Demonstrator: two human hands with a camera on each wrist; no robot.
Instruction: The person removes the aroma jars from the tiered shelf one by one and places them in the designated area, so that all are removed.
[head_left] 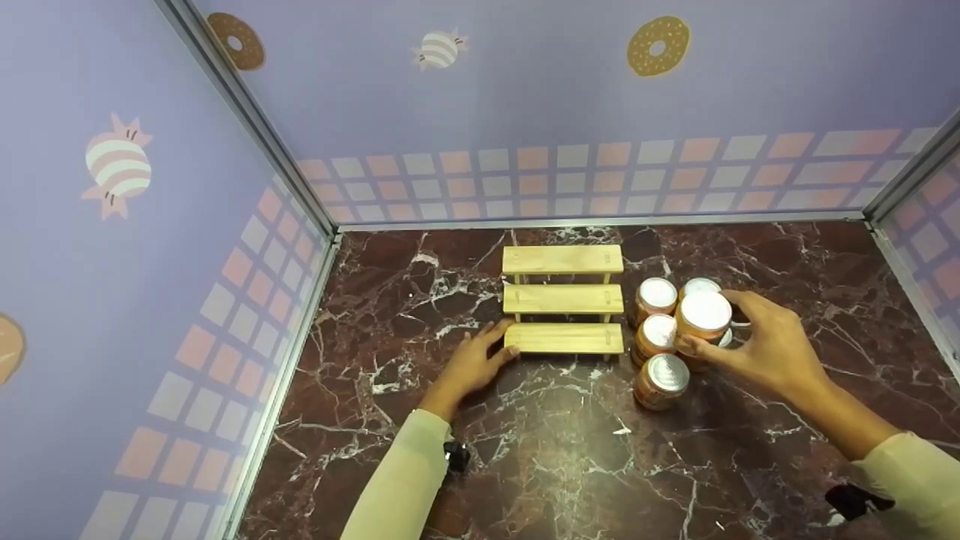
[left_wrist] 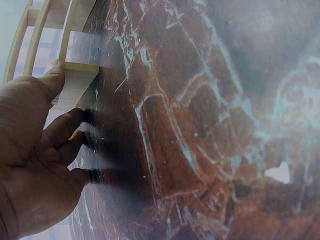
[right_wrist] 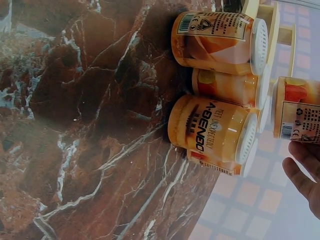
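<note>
A three-step wooden stand (head_left: 562, 300) is on the dark marbled table, in the middle of the head view. My left hand (head_left: 471, 364) holds the left end of its lowest step; in the left wrist view the thumb (left_wrist: 56, 75) presses that step and other fingertips touch the tabletop. To the right of the stand, my right hand (head_left: 772, 341) grips an orange jar (head_left: 705, 311) with a white lid, raised above a cluster of similar jars. In the right wrist view the held jar (right_wrist: 302, 112) is apart from the others, partly outside the frame.
Several orange jars stand close together right of the stand; the nearest jar (head_left: 663, 381) has a silvery lid. Perforated white lids show on the jars (right_wrist: 215, 125) in the right wrist view. Purple patterned panels (head_left: 525, 105) wall the table's back and sides.
</note>
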